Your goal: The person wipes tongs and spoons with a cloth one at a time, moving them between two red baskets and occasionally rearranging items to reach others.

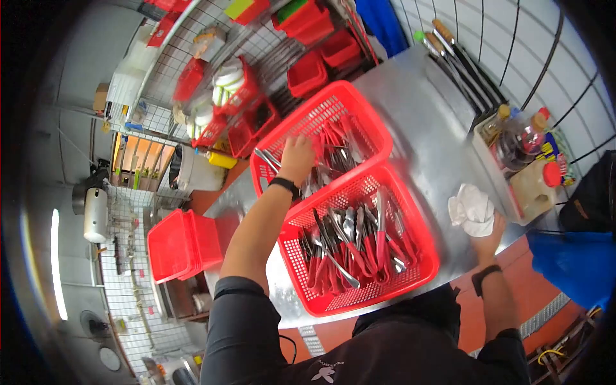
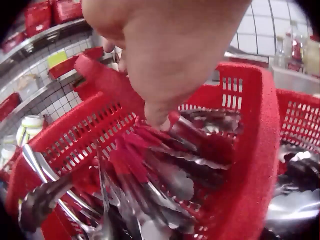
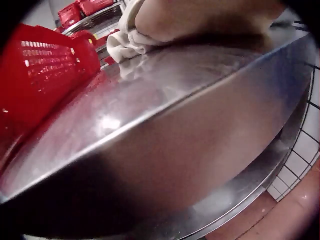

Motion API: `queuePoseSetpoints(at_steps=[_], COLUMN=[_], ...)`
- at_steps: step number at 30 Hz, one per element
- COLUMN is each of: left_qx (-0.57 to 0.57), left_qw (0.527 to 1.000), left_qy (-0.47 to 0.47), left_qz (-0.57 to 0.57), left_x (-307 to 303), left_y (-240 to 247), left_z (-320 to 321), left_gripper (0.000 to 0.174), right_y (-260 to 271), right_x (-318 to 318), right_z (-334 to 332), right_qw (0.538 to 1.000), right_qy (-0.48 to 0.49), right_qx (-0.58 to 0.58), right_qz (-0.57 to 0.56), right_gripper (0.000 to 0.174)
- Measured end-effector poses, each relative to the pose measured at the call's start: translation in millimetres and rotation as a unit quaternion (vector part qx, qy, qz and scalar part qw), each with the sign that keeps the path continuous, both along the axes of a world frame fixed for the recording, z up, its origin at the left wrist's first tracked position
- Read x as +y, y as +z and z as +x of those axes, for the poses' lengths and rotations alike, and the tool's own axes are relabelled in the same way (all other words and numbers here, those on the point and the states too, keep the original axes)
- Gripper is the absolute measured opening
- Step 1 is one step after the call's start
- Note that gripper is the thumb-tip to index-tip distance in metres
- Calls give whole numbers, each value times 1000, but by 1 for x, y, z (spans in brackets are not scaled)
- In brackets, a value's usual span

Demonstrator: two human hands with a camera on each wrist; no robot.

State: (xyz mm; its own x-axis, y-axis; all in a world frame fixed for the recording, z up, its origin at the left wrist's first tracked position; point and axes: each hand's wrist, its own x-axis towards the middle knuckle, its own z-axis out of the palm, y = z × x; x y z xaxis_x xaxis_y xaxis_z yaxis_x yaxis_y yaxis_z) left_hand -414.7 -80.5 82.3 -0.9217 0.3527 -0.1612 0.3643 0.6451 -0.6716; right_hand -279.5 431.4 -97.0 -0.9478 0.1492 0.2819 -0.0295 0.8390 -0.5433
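My left hand (image 1: 298, 159) reaches into the far red basket (image 1: 378, 122), its fingers curled at the red handles (image 2: 132, 152) of metal tongs; the palm hides part of the hold. Metal tong ends (image 2: 170, 180) fan out below that hand in the left wrist view. Nearer my body, a second red basket (image 1: 428, 273) holds many red-handled tongs (image 1: 380, 240). At the right side of the steel table (image 1: 420, 109), my right hand (image 1: 489, 242) grips a crumpled white cloth (image 1: 471, 206), also visible in the right wrist view (image 3: 125, 47).
A bin with bottles (image 1: 516, 138) and a red-capped jug (image 1: 536, 186) stands along the right edge. Long-handled tools (image 1: 459, 67) lie at the back right. Stacked red containers (image 1: 183, 244) are at the left, and shelves with red bins (image 1: 308, 74) stand beyond the baskets.
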Motion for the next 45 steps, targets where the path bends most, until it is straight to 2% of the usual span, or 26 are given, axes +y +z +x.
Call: queuePoseSetpoints(at_steps=[2,4,8,10,12,13,14,16,17,18,20,22,25,27,28,29,31,33,34,35,37,38,40,41,42,45], left_qx=[35,-29,-14,-19,54,62,69,21,20,21,9,-3,-19,-5,0,-11,-17,-56,-49,-75,-122,-117,-305,-245,-185,-159], left_qw=[998,991,974,864,802,744,681,407,324,234,200,247,203,331,325,305,282,218,220,274,359,287,338,439,466,484], left_qy=[2,113,123,209,157,196,232,294,303,311,315,355,368,240,237,195,148,109,105,104,134,137,303,128,73,45], left_qz=[54,70,188,458,574,635,692,865,896,921,928,901,907,913,916,932,948,968,969,953,916,941,837,855,862,859], left_x=[-5,-2,-24,-43,-51,-48,-46,-48,-27,-1,19,36,61,66,71,75,86,94,98,101,106,119,123,133,146,150], left_y=[23,55,77,61,46,37,26,-22,-15,1,-7,-10,5,-10,-1,13,28,39,45,52,54,57,74,61,51,35], left_z=[29,63,140,182,233,261,292,356,377,398,431,446,438,420,410,399,383,371,368,366,366,367,367,365,365,356], left_gripper=[31,33,33,30,26,26,27,35,38,43,48,53,57,60,60,59,59,60,60,61,61,45,66,69,68,58], right_y=[-12,-25,-33,-18,-24,-39,-28,-8,-2,55,125,79,131,173,202,218,242,242,259,241,239,244,199,183,196,185], right_x=[2,-10,-21,-16,-4,5,3,7,16,3,-21,17,-7,-47,-80,-102,-139,-159,-173,-170,-190,-202,-196,-193,-195,-190], right_z=[0,14,50,75,100,107,115,132,136,140,132,95,40,15,20,22,38,52,69,74,90,99,99,99,108,104], right_qw=[997,996,996,998,994,989,941,773,674,662,728,673,677,712,742,723,613,515,527,559,584,577,580,581,608,596], right_qy=[13,-78,-87,-52,11,44,65,46,7,37,69,-17,33,88,111,149,328,466,498,480,469,450,414,375,400,395], right_qx=[29,30,12,-40,-86,-71,-120,-205,-243,-250,-177,-221,-255,-230,-207,-203,-222,-281,-303,-356,-365,-358,-427,-493,-471,-448], right_qz=[63,39,11,8,-61,-122,-310,-599,-697,-705,-658,-706,-689,-657,-628,-643,-684,-662,-619,-574,-554,-579,-556,-528,-498,-537], right_gripper=[68,64,62,64,65,64,60,51,45,45,46,46,45,45,46,48,58,74,80,82,66,63,60,58,56,52])
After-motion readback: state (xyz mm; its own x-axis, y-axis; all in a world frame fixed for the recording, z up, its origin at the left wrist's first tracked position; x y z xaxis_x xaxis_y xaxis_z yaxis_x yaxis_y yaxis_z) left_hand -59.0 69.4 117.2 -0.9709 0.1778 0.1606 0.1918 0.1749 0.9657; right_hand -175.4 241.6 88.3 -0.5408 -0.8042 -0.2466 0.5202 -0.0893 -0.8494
